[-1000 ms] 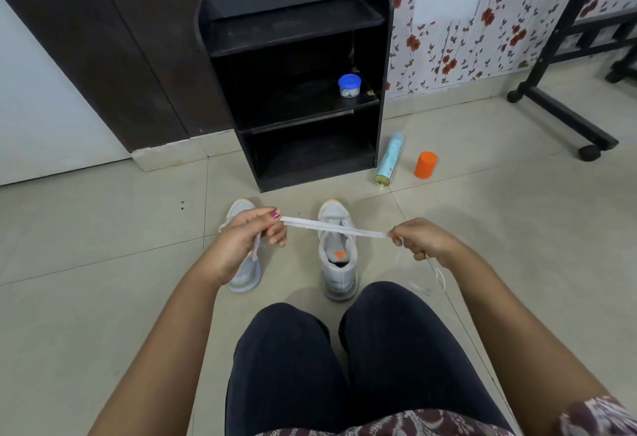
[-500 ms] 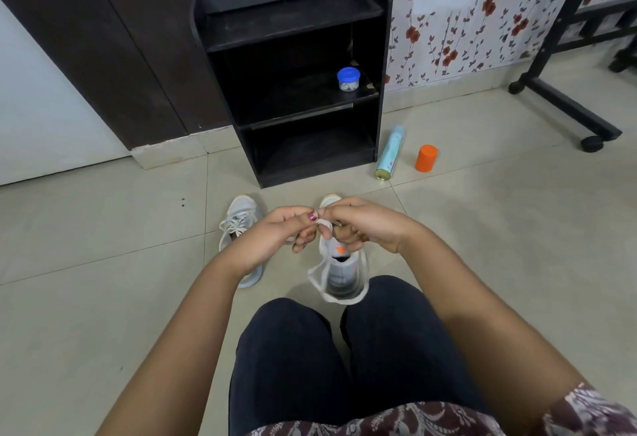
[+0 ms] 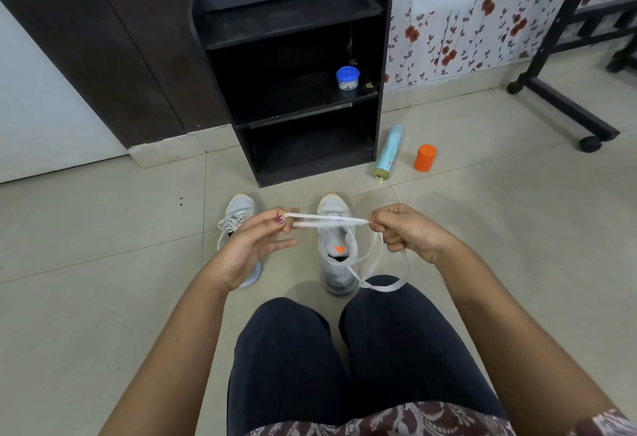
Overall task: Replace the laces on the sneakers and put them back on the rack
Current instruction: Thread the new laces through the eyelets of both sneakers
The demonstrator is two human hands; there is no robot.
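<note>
Two pale grey sneakers stand on the tiled floor in front of my knees. The left sneaker (image 3: 238, 218) has a lace in it and is partly hidden by my left hand. The right sneaker (image 3: 336, 256) has no lace through its eyelets and shows an orange tab inside. A white flat lace (image 3: 327, 220) is doubled and stretched between my hands above the right sneaker. My left hand (image 3: 253, 247) pinches its folded end with thumb and forefinger. My right hand (image 3: 403, 230) grips the other end in a fist, with loose loops hanging down to my right knee.
A black shoe rack (image 3: 293, 66) stands against the wall ahead, with a small blue-lidded jar (image 3: 347, 78) on its middle shelf. A light blue spray can (image 3: 388, 153) lies right of it beside an orange cap (image 3: 425, 157). A black wheeled frame (image 3: 565, 104) stands far right.
Half a second ago my hands were together over the right sneaker. They have since drawn apart, pulling the folded lace taut in two strands.
</note>
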